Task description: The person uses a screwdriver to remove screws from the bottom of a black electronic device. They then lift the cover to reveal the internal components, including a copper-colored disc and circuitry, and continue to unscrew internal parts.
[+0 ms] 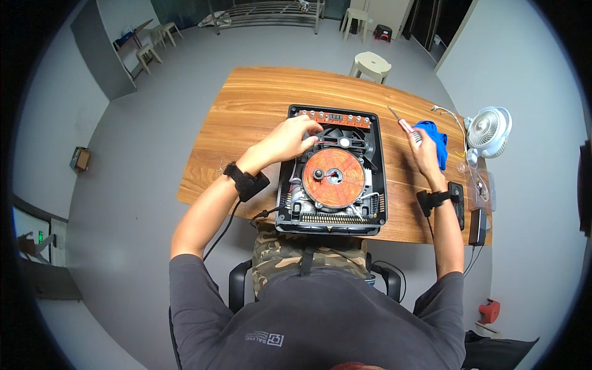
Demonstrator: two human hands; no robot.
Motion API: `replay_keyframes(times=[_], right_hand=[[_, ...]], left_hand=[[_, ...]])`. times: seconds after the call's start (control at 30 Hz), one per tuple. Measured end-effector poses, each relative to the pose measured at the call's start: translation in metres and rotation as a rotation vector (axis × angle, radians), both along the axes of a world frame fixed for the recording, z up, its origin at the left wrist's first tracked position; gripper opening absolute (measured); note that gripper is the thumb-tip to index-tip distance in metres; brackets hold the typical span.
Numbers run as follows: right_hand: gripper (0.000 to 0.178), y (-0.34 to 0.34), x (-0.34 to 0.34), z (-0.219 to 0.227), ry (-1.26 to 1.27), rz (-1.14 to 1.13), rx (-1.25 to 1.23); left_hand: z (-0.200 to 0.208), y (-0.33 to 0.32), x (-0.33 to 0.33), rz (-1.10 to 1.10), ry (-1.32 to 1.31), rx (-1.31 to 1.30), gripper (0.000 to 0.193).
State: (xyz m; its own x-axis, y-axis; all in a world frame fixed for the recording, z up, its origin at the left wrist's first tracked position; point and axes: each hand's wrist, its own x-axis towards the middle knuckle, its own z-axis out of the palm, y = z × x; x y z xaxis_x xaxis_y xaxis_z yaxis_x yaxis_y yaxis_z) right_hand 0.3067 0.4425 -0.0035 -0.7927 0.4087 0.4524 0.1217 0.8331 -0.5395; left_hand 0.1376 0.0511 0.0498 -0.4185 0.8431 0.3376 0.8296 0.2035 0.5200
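Note:
On the table lies an opened induction cooker, its black housing (383,179) facing up without a cover. A round copper coil (333,188) fills its middle, with a small dark knob-like piece (318,174) on it. Beyond the coil are a black fan (348,134) and an orange circuit board (336,117) with a display. My left hand (295,139) hovers over the housing's far left part, fingers bent, thumb and forefinger apart beside thin red wires. To the right of the cooker, my right hand (424,151) grips a screwdriver (405,125) with a red and white handle, its tip pointing away and left.
Right of my right hand are a blue cloth (436,139), a white fan (487,131), a clear plastic box (484,191) and black devices (456,206). Small screws (223,166) lie by my left wrist. A stool (371,65) stands behind the wooden table (259,92).

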Motion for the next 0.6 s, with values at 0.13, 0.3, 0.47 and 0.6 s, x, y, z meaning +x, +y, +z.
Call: replay_keyframes(times=[0.13,0.3,0.47,0.6], right_hand=[[0.028,-0.044,0.017,0.088,0.015,0.100,-0.219],[0.020,-0.102,0.031,0.147,-0.032,0.342,-0.297],[0.021,-0.132,0.032,0.165,-0.120,0.464,-0.240],[0.026,-0.169,0.029,0.169,-0.086,0.696,-0.036]], left_hand=[[0.014,0.015,0.009,0.018,-0.042,0.128,0.041],[0.030,0.037,0.038,-0.070,-0.058,0.067,0.047],[0.031,0.030,0.054,-0.199,-0.041,0.065,0.027],[0.028,0.002,0.060,-0.301,-0.141,-0.042,0.020]])
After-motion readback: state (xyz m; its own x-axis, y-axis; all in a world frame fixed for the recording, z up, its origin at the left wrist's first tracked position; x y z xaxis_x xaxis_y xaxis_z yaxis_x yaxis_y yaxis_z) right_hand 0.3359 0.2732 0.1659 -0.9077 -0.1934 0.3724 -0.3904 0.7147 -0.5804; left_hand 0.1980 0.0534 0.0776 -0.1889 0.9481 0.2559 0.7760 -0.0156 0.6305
